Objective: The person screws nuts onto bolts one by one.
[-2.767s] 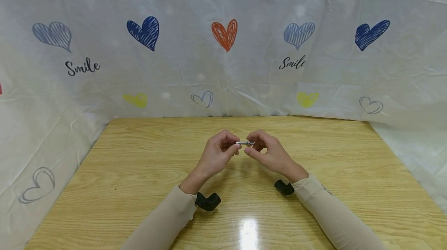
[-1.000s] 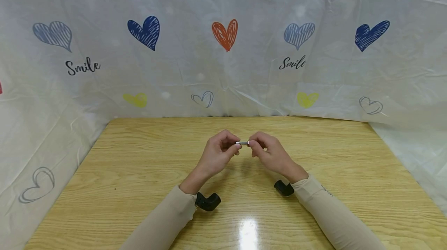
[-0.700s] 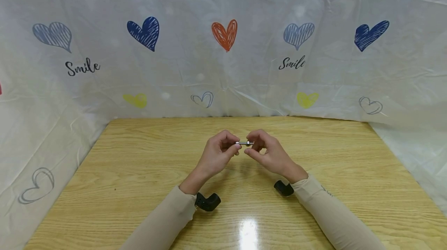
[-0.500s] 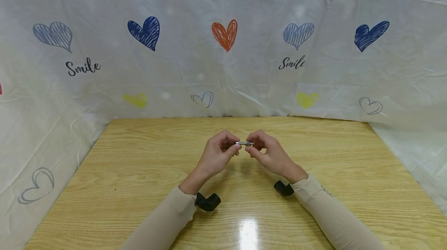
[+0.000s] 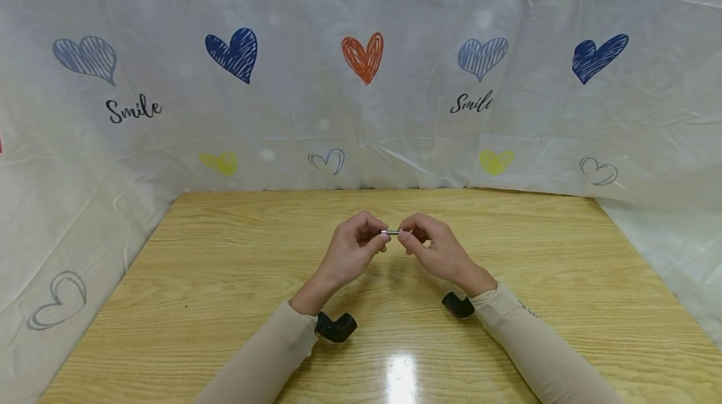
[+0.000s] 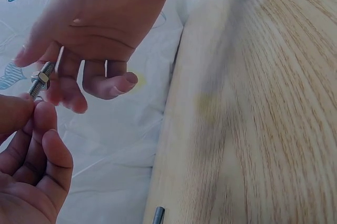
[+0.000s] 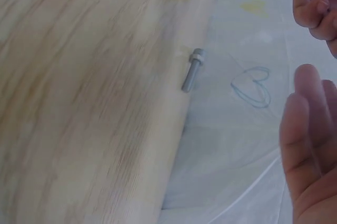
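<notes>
In the head view my left hand [image 5: 353, 247] pinches one end of a metal bolt [image 5: 391, 232] above the table, holding it level. My right hand [image 5: 437, 250] has its thumb and index finger around the bolt's other end, covering the nut there. In the left wrist view the hex nut [image 6: 40, 77] shows partway along the threaded shaft, beside the right thumb and fingers. Whether they touch the nut is unclear in that view. The right wrist view catches only the fingers [image 7: 308, 121] of my right hand, with the left hand [image 7: 321, 11] above.
Another bolt [image 7: 193, 70] with a thicker end lies near the table's far edge; the head view does not show it. Its tip [image 6: 159, 215] enters the left wrist view. The wooden table [image 5: 225, 279] backs onto a white cloth [image 5: 417, 122] printed with hearts.
My right thumb and index finger, spread beside the nut about 0.7 s ago, have come together over it. The left hand keeps its hold on the bolt in the same spot.
</notes>
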A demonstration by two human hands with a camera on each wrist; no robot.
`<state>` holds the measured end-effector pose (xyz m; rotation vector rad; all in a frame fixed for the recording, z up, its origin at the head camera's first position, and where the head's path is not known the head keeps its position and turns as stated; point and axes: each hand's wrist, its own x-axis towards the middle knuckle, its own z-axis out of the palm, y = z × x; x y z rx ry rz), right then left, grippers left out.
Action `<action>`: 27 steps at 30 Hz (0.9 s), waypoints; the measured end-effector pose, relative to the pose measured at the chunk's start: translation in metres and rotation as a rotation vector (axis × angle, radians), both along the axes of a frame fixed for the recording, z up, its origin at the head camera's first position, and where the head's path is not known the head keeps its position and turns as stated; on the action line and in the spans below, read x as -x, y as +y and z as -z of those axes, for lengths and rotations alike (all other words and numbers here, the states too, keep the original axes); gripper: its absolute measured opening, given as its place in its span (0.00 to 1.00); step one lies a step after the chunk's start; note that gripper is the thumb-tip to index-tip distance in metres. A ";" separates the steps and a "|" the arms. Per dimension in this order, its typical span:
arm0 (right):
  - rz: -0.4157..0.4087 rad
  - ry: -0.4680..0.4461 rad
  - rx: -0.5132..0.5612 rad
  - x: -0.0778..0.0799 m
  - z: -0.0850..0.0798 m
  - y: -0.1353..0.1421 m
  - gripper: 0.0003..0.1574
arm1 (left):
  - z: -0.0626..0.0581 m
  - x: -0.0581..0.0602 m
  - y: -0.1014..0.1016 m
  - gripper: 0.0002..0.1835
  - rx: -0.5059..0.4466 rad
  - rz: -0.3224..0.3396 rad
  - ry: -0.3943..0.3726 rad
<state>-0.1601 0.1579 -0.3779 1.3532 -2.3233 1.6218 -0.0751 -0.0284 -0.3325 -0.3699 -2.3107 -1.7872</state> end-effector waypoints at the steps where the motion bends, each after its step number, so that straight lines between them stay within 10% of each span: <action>1: 0.001 -0.010 0.000 0.000 0.000 0.000 0.07 | 0.000 0.000 0.000 0.05 0.000 0.000 -0.002; 27: -0.015 -0.065 -0.018 -0.020 -0.033 -0.001 0.05 | -0.002 0.000 -0.001 0.05 -0.010 0.005 0.004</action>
